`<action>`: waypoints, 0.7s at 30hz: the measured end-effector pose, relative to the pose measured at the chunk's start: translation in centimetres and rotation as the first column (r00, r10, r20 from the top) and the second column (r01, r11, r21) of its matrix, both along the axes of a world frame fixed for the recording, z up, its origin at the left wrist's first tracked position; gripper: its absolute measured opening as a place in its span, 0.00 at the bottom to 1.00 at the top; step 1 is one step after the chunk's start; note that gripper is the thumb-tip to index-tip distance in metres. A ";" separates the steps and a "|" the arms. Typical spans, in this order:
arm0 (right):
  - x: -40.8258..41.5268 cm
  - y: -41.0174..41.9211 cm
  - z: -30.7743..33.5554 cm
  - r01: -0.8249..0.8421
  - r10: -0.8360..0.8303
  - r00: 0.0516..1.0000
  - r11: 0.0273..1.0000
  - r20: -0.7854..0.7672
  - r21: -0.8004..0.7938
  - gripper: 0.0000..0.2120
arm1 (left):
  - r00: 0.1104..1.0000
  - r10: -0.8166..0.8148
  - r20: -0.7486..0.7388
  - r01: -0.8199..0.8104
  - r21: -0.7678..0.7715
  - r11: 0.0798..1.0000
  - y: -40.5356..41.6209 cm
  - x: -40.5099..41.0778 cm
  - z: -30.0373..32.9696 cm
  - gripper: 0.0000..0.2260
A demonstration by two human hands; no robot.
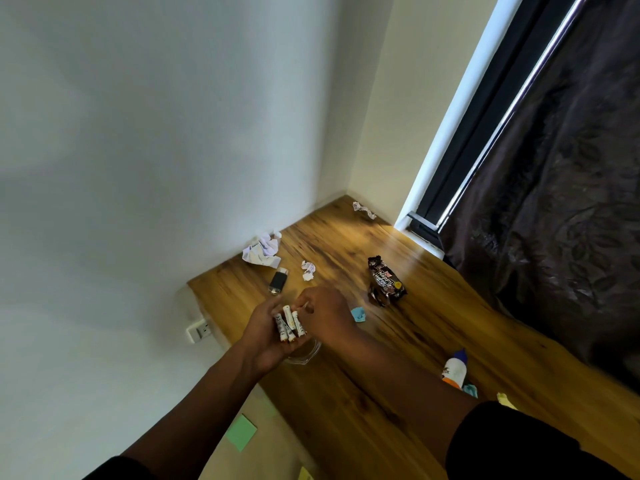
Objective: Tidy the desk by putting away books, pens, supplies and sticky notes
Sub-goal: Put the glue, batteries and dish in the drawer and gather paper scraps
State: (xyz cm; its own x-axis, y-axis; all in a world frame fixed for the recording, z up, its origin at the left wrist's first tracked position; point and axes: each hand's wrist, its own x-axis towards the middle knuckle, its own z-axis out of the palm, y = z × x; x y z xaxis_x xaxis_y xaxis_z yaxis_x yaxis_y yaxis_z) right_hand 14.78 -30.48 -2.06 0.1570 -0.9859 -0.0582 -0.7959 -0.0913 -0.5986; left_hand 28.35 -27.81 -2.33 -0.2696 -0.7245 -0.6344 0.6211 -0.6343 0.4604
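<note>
My left hand [265, 336] holds a bunch of white pens or markers [287, 325] in its curled fingers, just above a clear glass [306, 353] on the wooden desk [398, 393]. My right hand [327, 311] pinches the top of one of those white pens. A white glue bottle [454, 368] with a blue cap lies near the right forearm. Sticky notes are scattered around: a blue one [358, 313] on the desk, a yellow one [505, 400] by my right sleeve, and a green one [241, 432] and another yellow one [304, 474] down on the floor.
Crumpled paper lies by the wall [262, 251], near the middle [307, 270] and in the far corner [363, 209]. A small black object [278, 280] and a dark snack wrapper [385, 282] sit on the desk. A dark curtain [554, 202] hangs at the right. A wall socket [200, 330] sits below the desk's left edge.
</note>
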 end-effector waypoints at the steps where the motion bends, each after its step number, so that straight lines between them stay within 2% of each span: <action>1: 0.2 0.3 -0.1 -0.007 0.008 1.000 1.000 -0.022 0.015 0.06 | 1.000 0.000 0.027 -0.001 0.019 1.000 0.1 0.1 -0.2 0.20; 4: 0.9 1.1 -0.3 0.001 0.003 0.998 0.998 -0.063 0.066 0.08 | 0.998 -0.023 0.061 0.020 0.049 0.999 0.4 0.0 -0.2 0.25; 9: 1.5 1.6 0.5 -0.008 0.019 0.995 0.994 -0.097 0.108 0.12 | 0.988 -0.052 0.146 0.046 0.047 0.998 0.7 -0.8 1.9 0.21; 17: 1.4 2.3 1.2 -0.005 0.020 0.996 0.987 -0.089 0.160 0.12 | 0.989 -0.060 0.138 0.050 0.073 0.996 0.9 -1.1 2.2 0.28; 21: 1.4 2.5 1.2 0.006 0.010 0.995 0.986 -0.094 0.166 0.15 | 0.992 -0.056 0.114 0.047 0.073 0.996 1.1 -1.3 2.5 0.27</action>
State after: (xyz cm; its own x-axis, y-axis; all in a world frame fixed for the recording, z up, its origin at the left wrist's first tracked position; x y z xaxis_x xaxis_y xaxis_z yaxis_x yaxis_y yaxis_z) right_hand 16.14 -28.01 -0.87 0.1449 -0.9611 -0.2352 -0.8494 0.0011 -0.5277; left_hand 27.09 -26.73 0.14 -0.2272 -0.6645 -0.7119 0.5319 -0.6970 0.4809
